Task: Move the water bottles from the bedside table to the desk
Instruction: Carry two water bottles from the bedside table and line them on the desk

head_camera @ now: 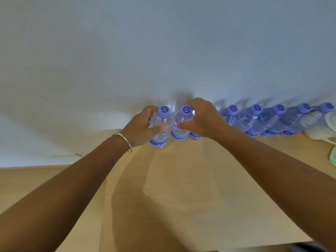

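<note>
Two clear water bottles with purple caps and blue labels stand upright at the back of a light wooden desk [181, 179], close to the pale wall [163, 42], and each is held by one hand. The left bottle [161, 128] is gripped around its upper body by the left hand [143, 126], fingers curled behind it and thumb across the front; a thin metal bangle [125, 140] sits on that wrist. The right bottle [181, 124] stands just beside it, the two nearly touching, and the right hand [201, 119] wraps over its shoulder from the right, fingertips near the cap and thumb pressed on the front. Whether the bases rest on the wood or hang just above it cannot be told. A further blue label shows under the right hand, its bottle mostly hidden. To the right, a row of like bottles [263, 120] runs along the wall edge of the desk, caps up, standing close together. Past them at the far right lies a pale cloth [320, 130], and a greenish paper edge [333, 155] shows at the frame's border
</note>
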